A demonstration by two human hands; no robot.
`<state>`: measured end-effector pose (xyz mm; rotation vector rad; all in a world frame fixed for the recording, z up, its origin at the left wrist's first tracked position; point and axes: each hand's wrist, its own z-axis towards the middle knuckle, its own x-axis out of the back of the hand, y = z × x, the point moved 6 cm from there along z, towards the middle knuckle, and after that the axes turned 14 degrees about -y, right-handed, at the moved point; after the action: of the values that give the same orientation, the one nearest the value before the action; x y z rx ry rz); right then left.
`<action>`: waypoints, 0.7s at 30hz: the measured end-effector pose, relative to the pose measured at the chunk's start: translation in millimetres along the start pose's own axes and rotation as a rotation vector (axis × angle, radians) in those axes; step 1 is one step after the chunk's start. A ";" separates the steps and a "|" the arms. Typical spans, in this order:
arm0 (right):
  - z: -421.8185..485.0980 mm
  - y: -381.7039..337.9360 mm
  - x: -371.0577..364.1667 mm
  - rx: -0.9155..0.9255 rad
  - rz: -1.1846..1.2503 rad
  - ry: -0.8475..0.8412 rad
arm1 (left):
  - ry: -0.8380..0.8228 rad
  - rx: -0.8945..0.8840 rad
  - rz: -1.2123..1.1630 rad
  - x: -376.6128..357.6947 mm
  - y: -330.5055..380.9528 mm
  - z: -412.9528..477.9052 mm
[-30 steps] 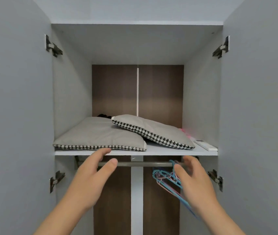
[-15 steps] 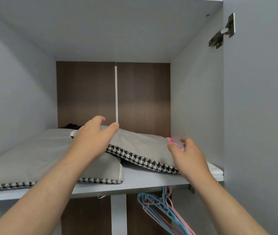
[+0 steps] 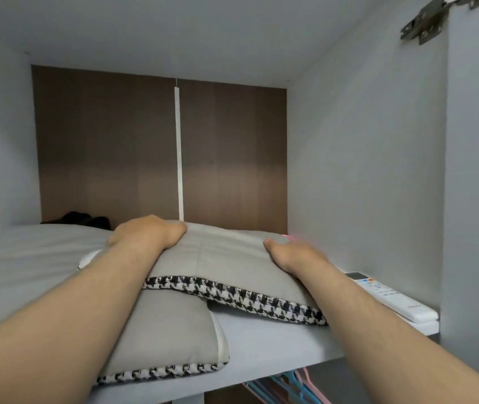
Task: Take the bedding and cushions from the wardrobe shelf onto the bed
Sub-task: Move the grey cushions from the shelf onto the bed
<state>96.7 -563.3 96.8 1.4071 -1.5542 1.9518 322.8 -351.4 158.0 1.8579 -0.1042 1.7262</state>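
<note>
Head view looks into a wardrobe with both bare arms reaching in. The left hand [image 3: 148, 233] lies on the far left part of the top cushion [image 3: 226, 266], and its fingers curl down over the back edge, so the fingertips are hidden. The right hand [image 3: 293, 253] lies on the right part of the same cushion, with the thumb on top and the other fingers bent over the far side. Both hands look closed around the cushion's back edge, but I cannot tell how tight the hold is.

The top cushion is flat and soft, with smooth grey cloth on top and a black and white zigzag check band along its front side. Its left end rests on the bottom cushion [image 3: 168, 339], and its right end sits on the shelf [image 3: 264, 342]. The bottom cushion is made the same way, grey on top with a check band at the front, and it has a rounded corner. It lies flat on the shelf under the left arm.

The shelf is a smooth, pale grey board. A long white remote control [image 3: 390, 295] lies on it by the right wall, just beside the right arm. A small pink thing [image 3: 289, 237] peeks out behind the right hand. A dark lump [image 3: 79, 220] sits at the back left. Blue and pink hangers [image 3: 290, 387] hang under the shelf. The back wall is brown wood with a thin white strip [image 3: 178, 150] running down it.
</note>
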 end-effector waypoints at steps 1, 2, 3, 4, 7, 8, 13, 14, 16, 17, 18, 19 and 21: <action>5.6 -0.3 -2.7 -0.006 -0.021 -0.025 | -0.005 0.024 -0.007 -5.2 -3.5 5.4; 10.2 -0.8 -5.0 -0.009 -0.031 -0.049 | 0.010 0.040 -0.007 -7.5 -5.6 8.5; 12.3 -0.3 -5.1 -0.016 -0.040 -0.062 | 0.039 0.045 -0.001 -6.8 -5.9 9.1; 13.6 -0.4 -5.6 -0.022 -0.060 -0.063 | 0.072 0.041 0.005 -5.1 -6.5 9.2; 8.7 1.4 -4.8 -0.043 -0.141 0.009 | 0.146 -0.011 -0.045 -4.5 -8.1 8.7; 6.5 3.3 -3.6 -0.040 -0.131 0.055 | 0.160 -0.036 -0.077 -5.1 -8.3 7.2; -9.7 6.6 3.9 0.038 0.024 0.275 | 0.250 -0.209 -0.185 -1.3 -6.0 0.4; -13.5 4.7 6.4 0.075 0.023 0.321 | 0.301 -0.245 -0.201 2.4 -3.8 -3.6; -22.8 -2.3 12.0 0.164 0.073 0.407 | 0.420 -0.312 -0.226 15.3 -3.1 -13.1; -29.3 -5.3 16.4 0.203 0.109 0.455 | 0.468 -0.346 -0.252 21.5 -4.0 -17.1; -37.7 -6.5 22.7 0.233 0.142 0.505 | 0.507 -0.381 -0.284 26.0 -3.8 -20.8; -46.9 -7.6 29.5 0.264 0.179 0.549 | 0.546 -0.416 -0.311 30.7 -3.6 -25.3; -71.6 -7.2 43.9 0.308 0.232 0.617 | 0.609 -0.489 -0.369 38.6 -3.9 -40.8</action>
<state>43.9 -513.7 140.0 0.6091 -1.1948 2.5234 294.3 -316.4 191.6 0.8938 0.0553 1.7269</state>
